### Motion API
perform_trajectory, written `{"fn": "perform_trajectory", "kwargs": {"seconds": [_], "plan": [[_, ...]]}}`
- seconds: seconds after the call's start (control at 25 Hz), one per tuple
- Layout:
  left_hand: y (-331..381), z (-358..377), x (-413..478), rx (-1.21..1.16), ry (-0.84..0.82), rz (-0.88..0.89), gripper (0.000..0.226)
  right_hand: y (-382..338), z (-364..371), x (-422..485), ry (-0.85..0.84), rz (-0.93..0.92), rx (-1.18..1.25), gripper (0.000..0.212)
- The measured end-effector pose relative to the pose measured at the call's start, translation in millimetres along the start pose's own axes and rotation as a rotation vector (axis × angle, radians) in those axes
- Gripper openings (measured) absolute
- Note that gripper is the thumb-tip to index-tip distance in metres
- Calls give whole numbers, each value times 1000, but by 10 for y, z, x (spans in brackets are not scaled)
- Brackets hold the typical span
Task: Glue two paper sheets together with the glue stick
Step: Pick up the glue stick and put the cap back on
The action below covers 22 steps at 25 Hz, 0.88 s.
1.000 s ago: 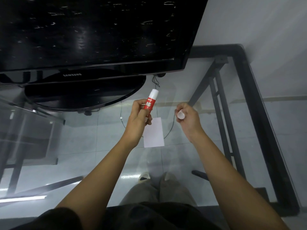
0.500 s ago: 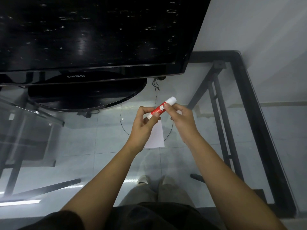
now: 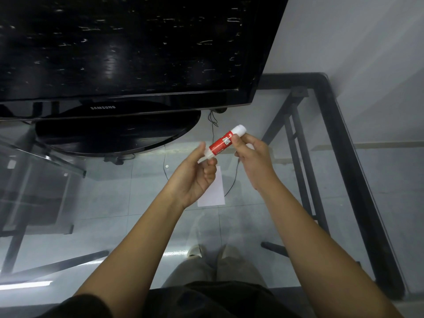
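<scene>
A red glue stick (image 3: 221, 141) with white ends is held tilted above the glass table, its white tip pointing up and to the right. My right hand (image 3: 251, 160) grips the red body with thumb and fingers. A small white piece, maybe the cap, shows behind those fingers. My left hand (image 3: 195, 177) pinches the stick's lower white end between thumb and forefinger. A white paper sheet (image 3: 214, 193) lies flat on the glass just below the hands, its left part hidden by my left hand. I cannot make out a second sheet.
A black Samsung television (image 3: 128, 49) on an oval stand (image 3: 119, 134) fills the far side. A thin cable (image 3: 213, 125) runs down by the paper. The glass table's black frame (image 3: 339, 157) runs along the right. My shoes (image 3: 213, 251) show through the glass.
One second ago my left hand held the stick upright alone and my right hand held the cap apart. The hands have come together, and the stick is tilted with both hands on it.
</scene>
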<state>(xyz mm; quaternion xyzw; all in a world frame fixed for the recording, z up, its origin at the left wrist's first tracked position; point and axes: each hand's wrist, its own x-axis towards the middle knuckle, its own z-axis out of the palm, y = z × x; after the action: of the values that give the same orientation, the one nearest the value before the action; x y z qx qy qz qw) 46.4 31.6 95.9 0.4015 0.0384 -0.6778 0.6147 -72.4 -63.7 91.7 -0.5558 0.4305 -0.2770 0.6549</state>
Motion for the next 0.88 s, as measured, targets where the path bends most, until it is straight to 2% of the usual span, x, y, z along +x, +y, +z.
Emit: {"fn": "perform_trajectory", "kwargs": {"seconds": [0.08,0.12,0.16,0.28,0.32,0.36,0.4,0.48,0.52,0.6,0.64,0.72,0.8,0.84,0.88], "plan": [[-45,37,-7,247,88,172,24,0,-3,3,13,-12,31,11],[-56,41,-3,328,119,173,29,0,0,4,17,-7,39,11],[-45,39,2,341,137,106,35,-5,8,3,17,-4,42,10],[38,62,-19,136,102,-256,52,-23,41,3,-23,-18,26,8],[49,72,-23,113,109,-295,53,-28,50,-1,-29,-20,22,9],[48,78,-22,138,126,-269,51,-31,52,-6,-24,-21,27,9],[45,80,-22,187,143,-172,43,-31,54,-10,-12,-23,39,9],[29,80,-29,305,143,127,18,-18,55,-13,24,-15,66,8],[10,75,-37,397,130,234,15,-8,54,-13,39,-7,78,10],[-5,77,-41,578,155,315,21,1,66,-8,45,13,98,19],[5,84,-39,636,193,299,29,-6,77,-5,42,20,101,24],[65,97,-41,541,226,108,43,-21,89,4,17,9,91,22],[172,117,-81,179,59,-263,50,-50,94,2,-28,-14,91,15],[217,94,-95,40,-49,-396,52,-62,93,0,-51,-22,91,14],[240,62,-105,-19,-119,-456,56,-72,93,-5,-70,-30,86,14]]}}
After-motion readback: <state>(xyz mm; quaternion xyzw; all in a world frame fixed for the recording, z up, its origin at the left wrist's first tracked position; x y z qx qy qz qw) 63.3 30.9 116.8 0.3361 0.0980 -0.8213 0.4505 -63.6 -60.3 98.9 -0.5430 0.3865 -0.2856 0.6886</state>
